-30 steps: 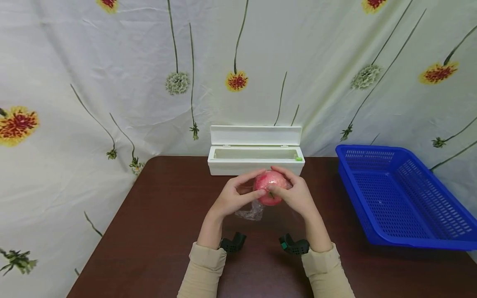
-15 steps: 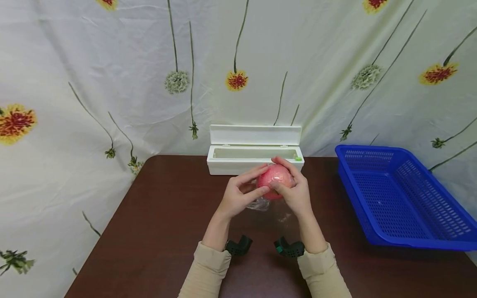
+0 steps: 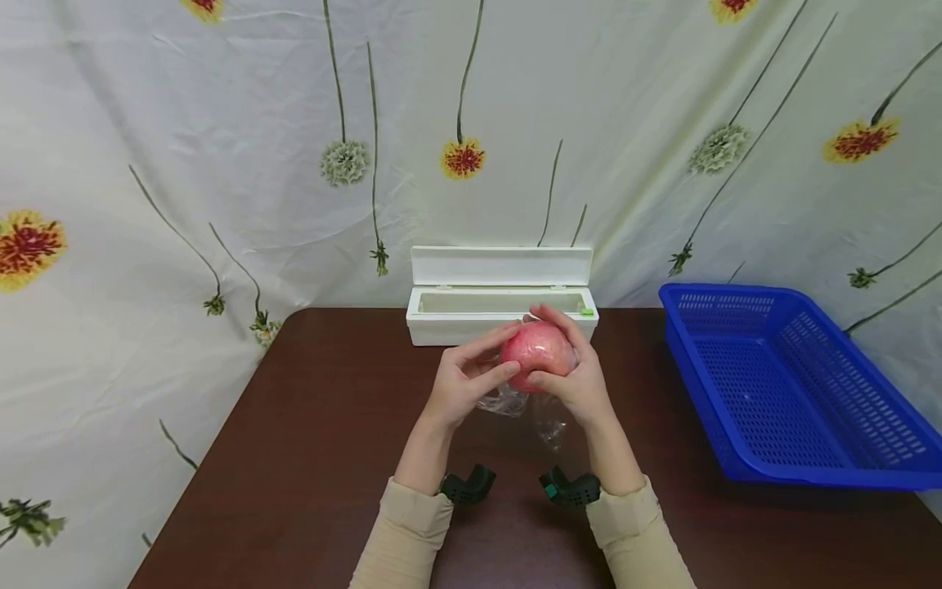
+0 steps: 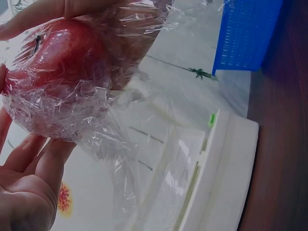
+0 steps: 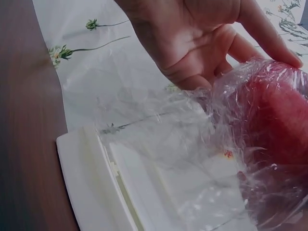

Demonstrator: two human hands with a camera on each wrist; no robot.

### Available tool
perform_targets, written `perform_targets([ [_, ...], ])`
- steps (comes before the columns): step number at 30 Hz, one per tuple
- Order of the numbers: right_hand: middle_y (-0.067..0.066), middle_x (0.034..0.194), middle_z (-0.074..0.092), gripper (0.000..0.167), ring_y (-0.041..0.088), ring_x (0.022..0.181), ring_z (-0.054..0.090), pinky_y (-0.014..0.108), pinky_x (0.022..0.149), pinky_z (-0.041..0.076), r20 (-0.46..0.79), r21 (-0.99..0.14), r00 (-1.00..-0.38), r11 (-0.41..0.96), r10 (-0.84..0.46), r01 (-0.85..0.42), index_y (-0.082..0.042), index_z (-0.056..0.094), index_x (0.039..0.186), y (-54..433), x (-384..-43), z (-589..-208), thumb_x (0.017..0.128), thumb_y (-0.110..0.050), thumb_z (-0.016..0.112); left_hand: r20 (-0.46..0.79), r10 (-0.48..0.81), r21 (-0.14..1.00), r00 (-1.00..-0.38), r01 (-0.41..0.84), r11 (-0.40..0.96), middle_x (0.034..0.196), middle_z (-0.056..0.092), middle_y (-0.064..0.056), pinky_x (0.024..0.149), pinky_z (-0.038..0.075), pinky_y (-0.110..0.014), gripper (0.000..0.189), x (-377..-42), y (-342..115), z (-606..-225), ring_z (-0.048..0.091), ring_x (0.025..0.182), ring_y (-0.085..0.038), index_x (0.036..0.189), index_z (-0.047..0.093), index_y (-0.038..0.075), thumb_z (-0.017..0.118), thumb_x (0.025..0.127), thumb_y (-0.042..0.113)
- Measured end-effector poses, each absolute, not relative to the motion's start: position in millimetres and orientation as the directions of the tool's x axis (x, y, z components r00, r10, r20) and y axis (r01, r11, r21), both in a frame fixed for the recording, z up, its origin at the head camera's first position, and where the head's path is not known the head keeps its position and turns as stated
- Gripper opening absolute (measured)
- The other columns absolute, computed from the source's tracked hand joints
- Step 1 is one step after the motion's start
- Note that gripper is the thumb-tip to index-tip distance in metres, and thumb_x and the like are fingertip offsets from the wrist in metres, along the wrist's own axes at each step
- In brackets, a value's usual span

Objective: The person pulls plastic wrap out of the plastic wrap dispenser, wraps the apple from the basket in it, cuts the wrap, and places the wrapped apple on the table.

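A red apple (image 3: 540, 352) wrapped in clear plastic wrap (image 3: 506, 401) is held above the table, between my two hands. My left hand (image 3: 458, 383) holds its left side with fingers and thumb, and my right hand (image 3: 586, 380) grips the right side, thumb in front and fingers over the far top. Loose film hangs beneath the fruit. In the left wrist view, the apple's dark stem (image 4: 36, 44) shows through crumpled film. The right wrist view shows the apple (image 5: 276, 118) under creased film, with a see-through sheet trailing from it.
At the table's back edge stands a long white box (image 3: 500, 327), its lid (image 3: 500, 266) raised and a green piece (image 3: 586, 312) at its right end. A blue plastic basket (image 3: 736, 466) sits at the right of the dark table (image 3: 309, 458). A flowered curtain (image 3: 257, 98) hangs behind.
Both hands have lifted the apple slightly toward the white box and turned it, so its stem no longer shows in the head view. Loose film now hangs below on the right too.
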State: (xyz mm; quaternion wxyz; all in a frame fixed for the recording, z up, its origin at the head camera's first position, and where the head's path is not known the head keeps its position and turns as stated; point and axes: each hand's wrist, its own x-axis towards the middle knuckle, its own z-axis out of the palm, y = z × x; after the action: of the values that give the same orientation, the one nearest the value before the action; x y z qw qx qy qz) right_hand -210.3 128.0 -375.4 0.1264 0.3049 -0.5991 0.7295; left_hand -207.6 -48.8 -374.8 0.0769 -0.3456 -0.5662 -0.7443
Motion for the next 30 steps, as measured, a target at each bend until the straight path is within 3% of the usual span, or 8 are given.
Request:
perform_targets([
  [3,0.010,0.136,0.047,0.096,0.024,0.121,0.046,0.027,0.088,0.049,0.618,-0.774,-0.764,-0.311,-0.185,-0.551,0.003,0.035,0.140,128.5,-210.7,-375.8,0.066,-0.032,0.085,0.597,0.267,0.787,-0.756,0.487,-0.379,0.127,0.054,-0.024,0.092,0.047,-0.038,0.063,-207.6,-46.2,-375.2,0.051,0.119,-0.031,0.123,0.051,-0.015,0.075,0.080,0.024],
  [6,0.010,0.137,0.046,0.091,0.025,0.119,0.045,0.028,0.087,0.049,0.589,-0.801,-0.779,-0.280,-0.215,-0.529,0.001,0.037,0.140,131.7,-210.0,-374.8,0.068,-0.028,0.085,0.600,0.272,0.784,-0.752,0.484,-0.388,0.127,0.056,-0.019,0.091,0.048,-0.036,0.058,-207.4,-45.7,-376.3,0.053,0.117,-0.029,0.124,0.051,-0.014,0.074,0.082,0.018],
  [11,0.015,0.136,0.047,0.082,0.025,0.116,0.045,0.030,0.087,0.050,0.521,-0.853,-0.803,-0.151,-0.288,-0.500,-0.002,0.041,0.139,141.9,-208.5,-370.9,0.070,-0.016,0.084,0.583,0.335,0.807,-0.740,0.480,-0.343,0.126,0.058,-0.015,0.090,0.049,-0.038,0.053,-207.5,-49.2,-376.4,0.057,0.110,-0.027,0.124,0.052,-0.011,0.073,0.082,0.014],
  [17,0.013,0.135,0.049,0.083,0.025,0.117,0.048,0.032,0.089,0.049,0.486,-0.855,-0.798,-0.004,-0.357,-0.518,-0.005,0.044,0.139,152.5,-205.8,-366.6,0.067,-0.009,0.085,0.523,0.439,0.852,-0.730,0.463,-0.244,0.127,0.053,-0.018,0.091,0.048,-0.041,0.052,-206.8,-54.4,-373.8,0.054,0.112,-0.032,0.129,0.051,-0.004,0.072,0.083,0.011],
  [24,0.006,0.138,0.047,0.090,0.025,0.115,0.050,0.033,0.088,0.049,0.368,-0.871,-0.847,0.178,-0.383,-0.458,-0.011,0.042,0.141,151.4,-200.0,-361.9,0.063,-0.009,0.087,0.453,0.464,0.873,-0.761,0.484,-0.059,0.127,0.053,-0.018,0.084,0.052,-0.041,0.050,-198.9,-53.1,-364.2,0.059,0.103,-0.034,0.128,0.052,-0.002,0.069,0.081,-0.005],
  [30,0.004,0.139,0.046,0.099,0.025,0.111,0.052,0.039,0.087,0.049,0.336,-0.828,-0.858,0.313,-0.388,-0.466,-0.014,0.040,0.143,145.0,-198.5,-360.7,0.059,-0.019,0.091,0.414,0.469,0.875,-0.780,0.483,0.032,0.125,0.054,-0.018,0.081,0.053,-0.042,0.057,-185.9,-50.2,-346.4,0.062,0.097,-0.028,0.129,0.051,-0.004,0.073,0.076,-0.005],
])
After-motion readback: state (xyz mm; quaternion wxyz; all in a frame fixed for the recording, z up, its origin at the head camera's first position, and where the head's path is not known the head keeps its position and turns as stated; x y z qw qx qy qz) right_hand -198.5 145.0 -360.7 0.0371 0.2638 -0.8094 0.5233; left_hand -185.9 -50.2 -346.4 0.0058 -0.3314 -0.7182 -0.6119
